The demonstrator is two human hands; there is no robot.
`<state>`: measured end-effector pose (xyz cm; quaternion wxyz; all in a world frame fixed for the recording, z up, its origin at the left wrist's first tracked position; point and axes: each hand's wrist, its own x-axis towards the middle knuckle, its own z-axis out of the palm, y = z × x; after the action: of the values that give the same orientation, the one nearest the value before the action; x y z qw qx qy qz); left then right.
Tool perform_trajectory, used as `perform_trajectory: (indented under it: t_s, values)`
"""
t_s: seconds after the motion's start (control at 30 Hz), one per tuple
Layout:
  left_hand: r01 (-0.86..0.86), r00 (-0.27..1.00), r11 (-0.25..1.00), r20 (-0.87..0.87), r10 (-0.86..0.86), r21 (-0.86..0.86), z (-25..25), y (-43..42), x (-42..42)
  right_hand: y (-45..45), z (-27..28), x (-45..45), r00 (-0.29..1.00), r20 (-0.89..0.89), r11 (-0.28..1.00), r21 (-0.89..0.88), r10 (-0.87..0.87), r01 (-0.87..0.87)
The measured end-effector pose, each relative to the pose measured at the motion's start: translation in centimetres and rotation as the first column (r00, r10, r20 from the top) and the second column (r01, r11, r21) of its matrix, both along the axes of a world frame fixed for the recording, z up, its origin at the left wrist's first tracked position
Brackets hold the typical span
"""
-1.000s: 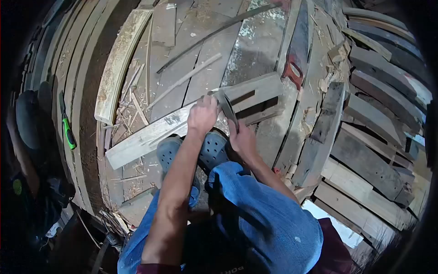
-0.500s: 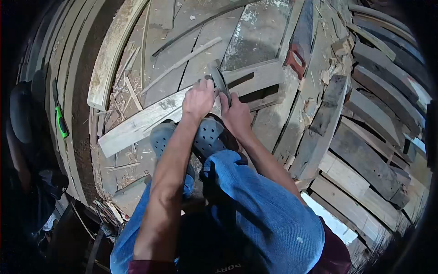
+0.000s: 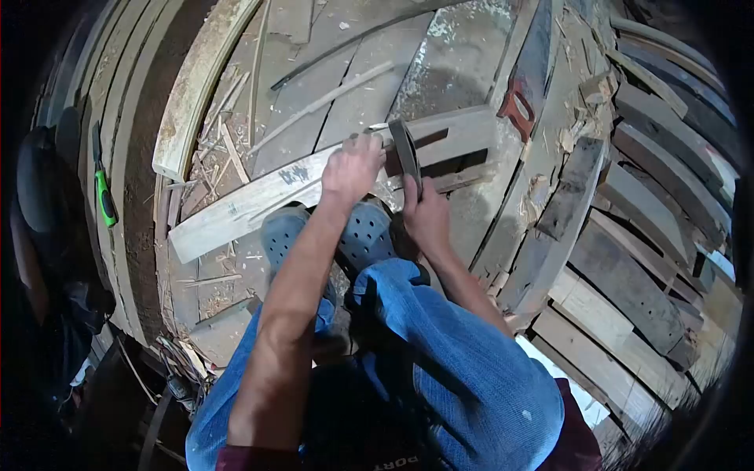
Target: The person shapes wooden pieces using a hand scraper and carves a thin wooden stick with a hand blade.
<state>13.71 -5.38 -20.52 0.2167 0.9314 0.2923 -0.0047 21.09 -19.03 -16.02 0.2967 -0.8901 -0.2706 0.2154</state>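
Note:
A pale notched board (image 3: 259, 202) lies slanted across the floor, partly beneath my clogs (image 3: 365, 234). My left hand (image 3: 353, 169) is closed above it, fingers curled around something I cannot make out. Just to its right, my right hand (image 3: 426, 212) grips the lower end of a dark, flat, curved tool (image 3: 406, 149). The tool stands on edge over the board, beside the slots cut in its right part. Its far end is close to my left fingers.
A red-handled saw (image 3: 517, 110) lies beyond the board's right end. A green-handled tool (image 3: 104, 196) rests on planks at left. Stacked boards (image 3: 628, 290) fill the right side. Wood shavings and thin strips (image 3: 330, 98) litter the floor. A person (image 3: 47, 235) is at far left.
Both hands first drew nearer each other, then parted slightly. The dark tool has shifted right relative to my left hand and stands more upright. The camera view has moved a little.

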Motion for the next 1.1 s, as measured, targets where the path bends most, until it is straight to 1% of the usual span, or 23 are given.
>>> perform_trajectory:
  t_s: [0.03,0.07,0.1,0.17,0.2,0.3,0.4,0.47,0.57,0.6,0.67,0.7,0.73,0.77,0.8,0.83,0.87,0.9,0.93,0.97,1.0,1.03,1.1]
  values:
    - [-0.012,0.999,0.999,-0.048,0.01,-0.039,0.5,0.0,0.3,0.7,0.6,0.5,0.998,-0.051,1.0,-0.014,-0.022,0.021]
    - [-0.016,0.998,1.0,-0.056,0.014,-0.027,0.6,-0.1,0.5,1.7,0.0,1.5,0.995,-0.069,0.993,-0.096,-0.07,0.063]
    - [-0.012,1.0,1.0,0.0,0.012,-0.01,0.3,-0.1,0.3,1.4,0.3,1.6,0.995,-0.075,0.993,-0.106,-0.066,0.058]
    - [-0.008,1.0,0.998,0.023,0.006,0.055,0.0,-0.3,0.3,1.5,1.2,2.0,0.995,-0.082,0.993,-0.107,-0.05,0.041]
    - [0.004,0.999,1.0,0.051,-0.005,0.023,0.6,-0.1,0.2,0.3,0.9,1.6,0.994,-0.099,0.985,-0.169,-0.055,0.038]
    - [-0.01,0.996,0.999,0.086,0.007,0.031,0.7,-0.1,0.1,-3.4,-0.3,0.6,0.986,-0.114,0.992,-0.004,-0.122,0.122]
    - [0.012,0.997,0.999,0.082,-0.016,0.051,0.2,-0.2,-0.1,-5.2,-0.2,2.3,0.961,-0.165,0.973,0.023,-0.223,0.23]
    - [0.009,0.998,0.998,0.057,-0.013,0.066,0.5,-0.1,0.2,-6.4,-1.1,3.3,0.96,-0.156,0.967,0.062,-0.234,0.246]
    - [0.078,0.975,0.969,0.183,-0.123,0.236,0.2,0.2,-0.6,-7.2,-2.3,4.0,0.944,-0.224,0.954,0.12,-0.244,0.275]
    - [0.075,0.963,0.942,0.22,-0.153,0.327,0.2,0.5,-0.8,-7.3,-2.2,3.9,0.942,-0.236,0.952,0.131,-0.24,0.276]
    - [0.096,0.984,0.976,0.129,-0.122,0.196,2.0,0.4,-1.0,-6.9,-1.4,3.4,0.941,-0.25,0.952,0.143,-0.23,0.27]
    - [0.099,0.991,0.986,0.082,-0.11,0.133,3.0,0.5,-1.0,-6.9,-1.6,3.2,0.926,-0.299,0.938,0.185,-0.232,0.294]
    - [0.122,0.979,0.985,0.15,-0.14,0.123,4.3,1.0,-0.7,-7.0,-1.7,3.1,0.909,-0.347,0.92,0.227,-0.231,0.32]
    - [0.11,0.991,0.994,0.07,-0.111,0.019,6.0,0.9,-0.4,-7.2,-1.7,3.0,0.891,-0.392,0.899,0.268,-0.228,0.348]
    - [0.093,0.994,0.994,0.054,-0.09,-0.054,8.1,1.1,0.1,-7.2,-1.2,3.0,0.835,-0.504,0.866,0.291,-0.222,0.406]
    - [0.077,0.997,0.989,0.038,-0.072,-0.127,10.0,1.2,0.6,-6.6,0.1,3.1,0.817,-0.535,0.841,0.324,-0.215,0.434]
    - [0.07,0.994,0.98,0.09,-0.054,-0.185,11.5,1.2,0.8,-5.8,1.8,3.2,0.8,-0.563,0.815,0.354,-0.207,0.46]
    - [0.065,0.989,0.967,0.142,-0.031,-0.245,12.8,1.2,1.1,-5.4,2.6,3.4,0.784,-0.59,0.788,0.381,-0.196,0.484]
    - [0.061,0.99,0.952,0.14,-0.019,-0.3,14.3,1.3,1.5,-5.4,2.7,3.7,0.805,-0.575,0.771,0.443,-0.147,0.457]
    - [0.066,0.985,0.908,0.173,0.007,-0.414,15.4,1.4,1.8,-5.3,3.2,3.9,0.792,-0.592,0.747,0.458,-0.148,0.482]
    - [0.074,0.984,0.881,0.179,0.013,-0.468,16.1,1.4,1.9,-4.9,4.3,4.2,0.779,-0.609,0.724,0.471,-0.147,0.504]
    - [0.078,0.983,0.851,0.184,0.022,-0.52,16.9,1.3,2.0,-4.7,5.2,4.5,0.766,-0.626,0.702,0.482,-0.143,0.525]
    - [0.081,0.991,0.798,0.131,-0.002,-0.597,18.6,1.5,2.3,-5.0,5.8,4.9,0.785,-0.606,0.715,0.491,-0.13,0.497]
